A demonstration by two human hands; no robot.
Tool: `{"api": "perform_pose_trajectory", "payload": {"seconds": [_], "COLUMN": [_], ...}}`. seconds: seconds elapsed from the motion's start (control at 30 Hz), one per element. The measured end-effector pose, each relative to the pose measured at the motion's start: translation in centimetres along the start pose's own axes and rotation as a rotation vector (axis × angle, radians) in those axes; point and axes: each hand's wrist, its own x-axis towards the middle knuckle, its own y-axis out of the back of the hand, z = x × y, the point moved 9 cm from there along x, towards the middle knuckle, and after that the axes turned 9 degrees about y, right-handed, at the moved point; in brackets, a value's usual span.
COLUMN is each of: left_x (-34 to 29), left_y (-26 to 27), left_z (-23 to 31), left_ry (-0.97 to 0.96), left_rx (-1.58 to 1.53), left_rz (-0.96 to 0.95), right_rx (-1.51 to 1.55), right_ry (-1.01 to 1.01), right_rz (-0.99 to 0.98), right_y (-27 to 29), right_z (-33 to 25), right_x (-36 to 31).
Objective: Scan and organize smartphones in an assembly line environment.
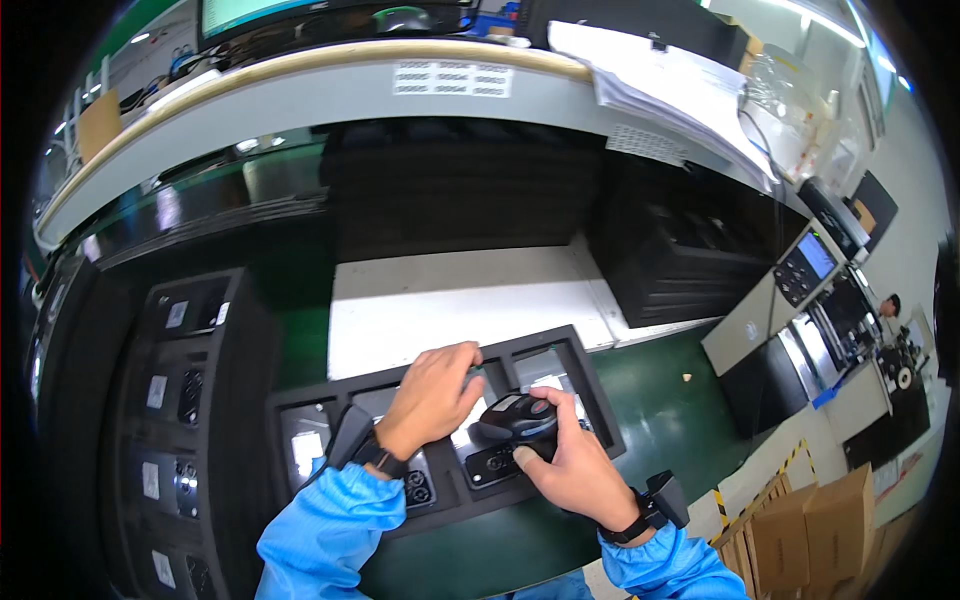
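Head view: black rectangular foam tray [452, 480] lay near centre.
Right hand [578, 468]: gripped rounded black plastic device [512, 415] above it.
Left hand [428, 398]: half-curled, hold unclear.
Device step: I judged positioning; next needed steadiness.

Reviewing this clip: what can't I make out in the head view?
All in the head view:
1. Left hand: its own back hides the palm, so contact with anything beneath is unclear.
2. Black scanner-like device: its underside faces away, and the right hand covers part of it.
3. Monitor: top cut off by the upper edge.
4. Black stack: shadow hides its layers.
5. Distant person: too small to read any action.
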Motion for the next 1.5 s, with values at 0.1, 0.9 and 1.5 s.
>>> {"api": "perform_pose_trajectory", "payload": {"seconds": [0.1,0.9,1.5], "left_x": [-1.2,-0.9,-0.5], "left_y": [0.8,0.6,0.3], "left_z": [0.1,0.9,0.6], "left_ry": [-0.060,0.024,0.039], "left_rx": [0.141,0.239,0.239], "left_rz": [0.052,-0.011,-0.025], "right_rx": [-0.032,-0.946,-0.717], "right_ry": [0.031,-0.218,-0.284], "right_rz": [0.119,0.291,0.615], "right_y": [2.5,29.8,43.0], "right_z": [0.9,10.3,19.9], "right_x": [-0.9,20.4,22.8]}}
